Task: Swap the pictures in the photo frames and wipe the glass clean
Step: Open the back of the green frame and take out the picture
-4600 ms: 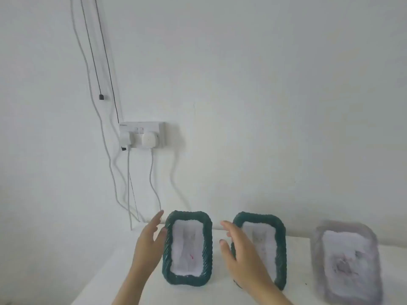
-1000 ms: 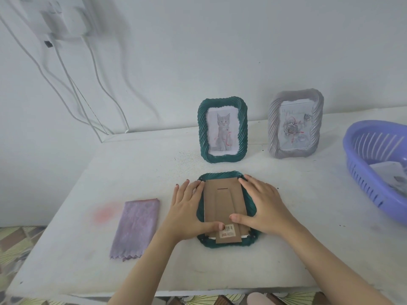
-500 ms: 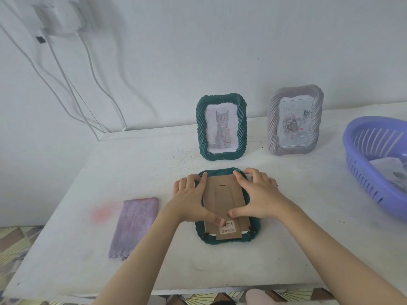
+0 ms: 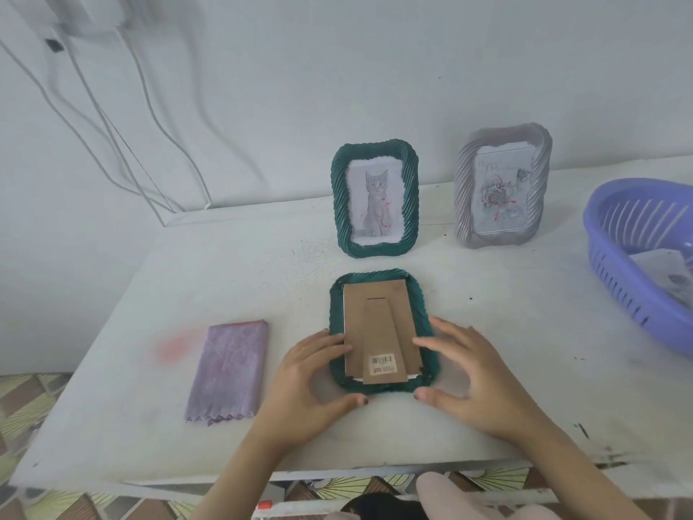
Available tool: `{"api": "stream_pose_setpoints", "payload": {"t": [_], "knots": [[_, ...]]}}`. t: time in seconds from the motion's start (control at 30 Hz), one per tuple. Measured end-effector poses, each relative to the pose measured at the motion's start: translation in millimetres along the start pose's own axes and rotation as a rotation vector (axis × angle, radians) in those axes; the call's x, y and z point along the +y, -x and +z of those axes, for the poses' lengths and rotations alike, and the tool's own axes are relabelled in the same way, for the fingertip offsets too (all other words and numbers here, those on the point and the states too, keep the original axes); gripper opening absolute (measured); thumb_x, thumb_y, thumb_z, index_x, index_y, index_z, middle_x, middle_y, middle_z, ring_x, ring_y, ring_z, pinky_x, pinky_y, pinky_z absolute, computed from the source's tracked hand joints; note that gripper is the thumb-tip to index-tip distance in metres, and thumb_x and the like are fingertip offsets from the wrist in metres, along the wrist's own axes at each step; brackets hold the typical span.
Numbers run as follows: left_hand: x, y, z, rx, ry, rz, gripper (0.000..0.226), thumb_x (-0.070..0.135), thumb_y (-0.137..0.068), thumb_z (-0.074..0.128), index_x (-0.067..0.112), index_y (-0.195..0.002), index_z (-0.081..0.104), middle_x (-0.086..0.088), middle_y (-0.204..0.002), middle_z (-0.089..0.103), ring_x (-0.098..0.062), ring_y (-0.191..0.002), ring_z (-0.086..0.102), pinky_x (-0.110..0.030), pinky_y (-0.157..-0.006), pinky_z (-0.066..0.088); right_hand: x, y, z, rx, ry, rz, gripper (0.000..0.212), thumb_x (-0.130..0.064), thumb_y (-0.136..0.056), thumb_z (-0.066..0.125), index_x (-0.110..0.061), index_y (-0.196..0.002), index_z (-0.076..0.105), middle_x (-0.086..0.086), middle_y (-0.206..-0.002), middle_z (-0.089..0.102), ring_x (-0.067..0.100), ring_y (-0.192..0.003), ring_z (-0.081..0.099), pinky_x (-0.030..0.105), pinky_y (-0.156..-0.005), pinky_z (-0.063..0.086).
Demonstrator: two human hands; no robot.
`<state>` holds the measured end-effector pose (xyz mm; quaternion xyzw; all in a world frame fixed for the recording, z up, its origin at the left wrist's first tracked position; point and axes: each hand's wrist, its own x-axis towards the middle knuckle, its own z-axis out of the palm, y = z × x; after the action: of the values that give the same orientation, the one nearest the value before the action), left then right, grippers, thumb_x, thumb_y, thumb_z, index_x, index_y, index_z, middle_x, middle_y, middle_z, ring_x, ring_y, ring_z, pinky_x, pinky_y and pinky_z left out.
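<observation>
Evidently you had both hands loose and uncurled at the face-down green frame [image 4: 423,317], gripping nothing.
A purple cloth [image 4: 228,371] lay leftmost on the table [image 4: 210,279]; your left hand [image 4: 311,384] rested on the frame's left edge, and your right hand [image 4: 472,377] touched its cardboard back [image 4: 375,317]. Behind stood a standing green frame [image 4: 375,202] holding a cat picture and a grey frame [image 4: 502,185] holding a rose picture; the basket [image 4: 615,272] at far right held paper [image 4: 667,277].

Before me the dark green ribbed frame [image 4: 418,313] shows a brown card back [image 4: 378,324]; at twelve o'clock its green twin [image 4: 339,204] holds a grey kitten [image 4: 377,204]; lilac cloth [image 4: 228,369] at nine, violet slatted basket [image 4: 615,279] at three.
</observation>
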<state>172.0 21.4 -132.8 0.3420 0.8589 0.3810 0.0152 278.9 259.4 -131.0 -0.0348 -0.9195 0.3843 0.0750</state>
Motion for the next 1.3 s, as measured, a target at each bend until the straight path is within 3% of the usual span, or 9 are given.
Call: {"api": "stream_pose_setpoints", "payload": {"t": [0.17,0.27,0.4,0.57,0.77,0.9,0.97,1.2,1.3], "knots": [[1,13,1,0.006,0.055,-0.083,0.042,0.055,-0.06,0.071,0.052,-0.101,0.061,0.032,-0.125,0.05,0.008,-0.128,0.037,-0.021,-0.11,0.024,3,11,1,0.063,-0.06,0.001,0.045,-0.081,-0.064,0.048,-0.061,-0.105,0.054,-0.035,-0.136,0.031,-0.013,-0.13,0.023,0.04,-0.116,0.015],[4,12,0,-0.001,0.102,-0.126,0.041,0.056,-0.057,0.071,0.051,-0.097,0.063,0.033,-0.124,0.049,0.015,-0.126,0.034,-0.007,-0.106,0.017,4,9,3,0.067,-0.084,0.015,0.041,-0.074,-0.062,0.056,-0.061,-0.101,0.056,-0.034,-0.134,0.033,-0.014,-0.128,0.024,0.042,-0.116,0.016],[8,12,0,-0.018,0.155,-0.155,0.04,0.057,-0.054,0.069,0.05,-0.094,0.064,0.034,-0.121,0.047,0.023,-0.122,0.029,0.0,-0.103,0.013,4,6,7,0.09,-0.118,0.019,0.033,-0.058,-0.064,0.072,-0.059,-0.095,0.06,-0.032,-0.128,0.038,-0.013,-0.126,0.029,0.037,-0.115,0.014],[10,10,0,-0.031,0.222,-0.185,0.034,0.055,-0.051,0.069,0.051,-0.085,0.067,0.031,-0.12,0.05,0.018,-0.125,0.029,-0.009,-0.108,0.013,1,5,4,0.057,-0.075,0.045,0.039,-0.034,-0.068,0.079,-0.061,-0.089,0.059,-0.032,-0.125,0.038,0.007,-0.125,0.035,0.016,-0.103,0.008],[10,10,0,-0.077,0.179,-0.169,0.032,0.057,-0.055,0.066,0.05,-0.086,0.066,0.033,-0.122,0.046,0.002,-0.132,0.03,-0.017,-0.112,0.01,-5,1,2,-0.037,0.082,0.018,0.031,-0.048,-0.071,0.057,-0.054,-0.1,0.049,-0.019,-0.128,0.033,0.014,-0.126,0.03,0.029,-0.102,0.01],[11,9,-1,-0.111,0.143,-0.157,0.027,0.053,-0.059,0.068,0.055,-0.085,0.063,0.032,-0.125,0.043,0.002,-0.133,0.028,-0.012,-0.111,0.006,-6,3,2,-0.06,0.115,-0.002,0.026,-0.039,-0.08,0.063,-0.051,-0.098,0.049,-0.018,-0.129,0.029,0.016,-0.13,0.023,0.027,-0.102,0.006],[12,9,-2,-0.123,0.119,-0.145,0.031,0.038,-0.066,0.077,0.058,-0.084,0.062,0.025,-0.129,0.043,0.002,-0.133,0.026,-0.014,-0.111,0.005,-6,5,3,-0.06,0.122,-0.008,0.024,-0.032,-0.084,0.064,-0.048,-0.096,0.051,-0.018,-0.13,0.028,0.016,-0.131,0.021,0.025,-0.101,0.004],[11,16,4,-0.111,0.084,-0.078,0.026,0.021,-0.076,0.073,0.044,-0.071,0.063,0.016,-0.131,0.044,0.027,-0.124,0.015,-0.005,-0.109,-0.001,-6,7,5,-0.052,0.095,-0.011,0.022,-0.028,-0.084,0.065,-0.048,-0.084,0.057,-0.016,-0.132,0.03,0.017,-0.132,0.021,0.029,-0.105,0.005],[15,17,2,-0.117,0.101,-0.088,0.01,0.033,-0.073,0.071,0.039,-0.072,0.063,0.021,-0.13,0.043,0.03,-0.123,0.014,-0.01,-0.111,0.001,-10,7,1,-0.067,0.058,0.003,0.028,-0.028,-0.082,0.067,-0.053,-0.075,0.057,-0.017,-0.133,0.029,0.012,-0.132,0.019,0.03,-0.106,0.005]]}}
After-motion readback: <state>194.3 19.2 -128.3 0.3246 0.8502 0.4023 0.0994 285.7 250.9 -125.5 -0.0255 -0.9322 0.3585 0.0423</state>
